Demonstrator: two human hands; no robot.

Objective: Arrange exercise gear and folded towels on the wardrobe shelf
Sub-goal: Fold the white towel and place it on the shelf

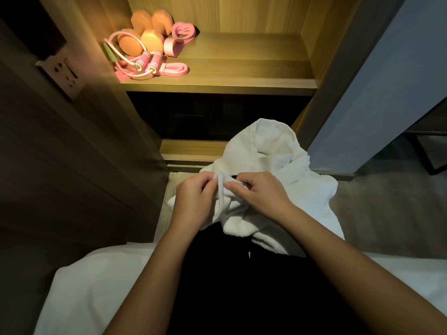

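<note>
A white towel (268, 151) hangs bunched in front of me, below the lit wooden wardrobe shelf (242, 66). My left hand (193, 201) and my right hand (258, 192) both pinch its edge close together at the middle. On the left end of the shelf lie pink dumbbells (145, 27), a pink skipping rope (142, 60) and pink resistance bands (180, 32). The right part of the shelf is bare wood.
A lower wooden shelf (191, 148) sits under a dark gap. A wall socket (64, 73) is on the panel at left. A blue-grey wardrobe door (377, 93) stands at right. White bedding (96, 286) lies under my arms.
</note>
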